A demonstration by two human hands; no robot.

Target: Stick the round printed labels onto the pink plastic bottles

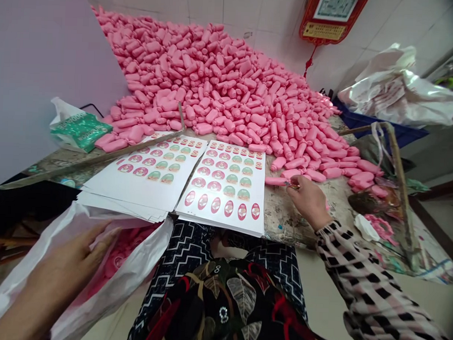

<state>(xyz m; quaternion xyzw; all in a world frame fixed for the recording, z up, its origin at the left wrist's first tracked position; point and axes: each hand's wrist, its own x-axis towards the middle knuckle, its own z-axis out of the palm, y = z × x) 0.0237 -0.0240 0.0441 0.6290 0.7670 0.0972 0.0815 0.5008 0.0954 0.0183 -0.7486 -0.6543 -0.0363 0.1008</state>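
Observation:
My left hand (83, 254) reaches into the mouth of a white plastic bag (137, 271) at the lower left. Its visible fingers are stretched out and apart, and pink pieces (125, 248) show beneath them. On the table, my right hand (309, 200) is closed in a pinch at the end of a small pink bottle (276, 181) lying on its side. Something small and thin shows at the fingertips, too small to name. Between my hands lie two stacks of sticker sheets, a left stack (114, 191) and a right stack (225, 219), printed with pink, green and red labels.
A large heap of pink bottles (215, 75) covers the back of the table. A green-and-white packet (79, 130) lies at left, near a wooden strip (89, 158). At right are a wooden frame (399, 181), a blue crate (384, 123) and a white bag (400, 92).

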